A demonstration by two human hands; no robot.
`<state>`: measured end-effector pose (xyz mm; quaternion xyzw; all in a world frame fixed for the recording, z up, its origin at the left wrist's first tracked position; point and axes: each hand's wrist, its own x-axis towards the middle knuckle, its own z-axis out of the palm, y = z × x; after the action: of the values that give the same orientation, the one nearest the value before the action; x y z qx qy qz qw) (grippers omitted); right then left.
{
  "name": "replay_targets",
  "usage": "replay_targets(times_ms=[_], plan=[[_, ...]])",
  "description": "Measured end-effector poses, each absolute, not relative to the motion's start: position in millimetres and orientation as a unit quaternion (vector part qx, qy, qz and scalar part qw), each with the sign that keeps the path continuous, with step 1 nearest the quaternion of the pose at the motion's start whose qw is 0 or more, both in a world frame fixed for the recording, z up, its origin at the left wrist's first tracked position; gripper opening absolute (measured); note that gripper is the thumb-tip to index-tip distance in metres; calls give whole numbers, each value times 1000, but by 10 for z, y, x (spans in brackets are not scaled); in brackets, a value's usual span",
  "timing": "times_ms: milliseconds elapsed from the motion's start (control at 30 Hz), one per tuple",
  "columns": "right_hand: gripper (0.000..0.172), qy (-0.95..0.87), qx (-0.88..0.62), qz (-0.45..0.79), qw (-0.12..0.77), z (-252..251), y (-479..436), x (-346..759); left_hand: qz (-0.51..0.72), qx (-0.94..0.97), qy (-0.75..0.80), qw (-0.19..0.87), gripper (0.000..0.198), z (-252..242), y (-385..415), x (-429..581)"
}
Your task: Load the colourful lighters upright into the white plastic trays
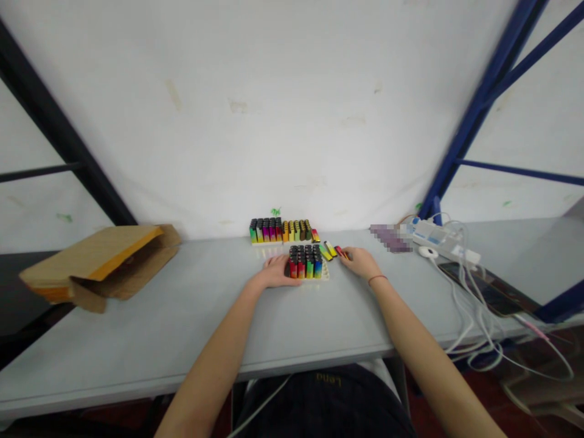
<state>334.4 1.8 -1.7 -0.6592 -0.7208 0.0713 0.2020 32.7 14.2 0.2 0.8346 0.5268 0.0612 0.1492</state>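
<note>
A small tray of coloured lighters (306, 263) sits on the grey table (191, 310) in front of me. My left hand (275, 272) rests against the tray's left side, fingers curled on its edge. My right hand (360, 261) lies to the right of the tray, fingertips pinching a red lighter (340, 251) on the table. Two loose yellowish lighters (327, 250) lie between that one and the tray. A second, longer row of lighters (279, 230) stands behind, near the wall.
An open cardboard box (98, 266) lies on its side at the table's left end. At the right are a power strip (433, 234), white cables (469, 316) and a dark phone (490, 291). Blue shelf posts (474, 115) rise at right.
</note>
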Motion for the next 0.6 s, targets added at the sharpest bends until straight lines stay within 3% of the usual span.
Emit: replay_targets(times_ms=[133, 233, 367, 500, 600], plan=[[25, -686, -719, 19, 111, 51, 2, 3314, 61, 836, 525, 146, 92, -13, 154, 319], [26, -670, -732, 6, 124, 62, 20, 3322, 59, 834, 529, 145, 98, -6, 149, 316], [21, -676, -696, 55, 236, -4, 76, 3350, 52, 835, 528, 145, 98, 13, 133, 319], [21, -675, -597, 166, 400, -77, 117, 3295, 53, 835, 527, 150, 95, 16, 130, 321], [23, -667, -517, 250, 476, -76, 97, 3190, 65, 836, 523, 151, 93, 0, 139, 316]])
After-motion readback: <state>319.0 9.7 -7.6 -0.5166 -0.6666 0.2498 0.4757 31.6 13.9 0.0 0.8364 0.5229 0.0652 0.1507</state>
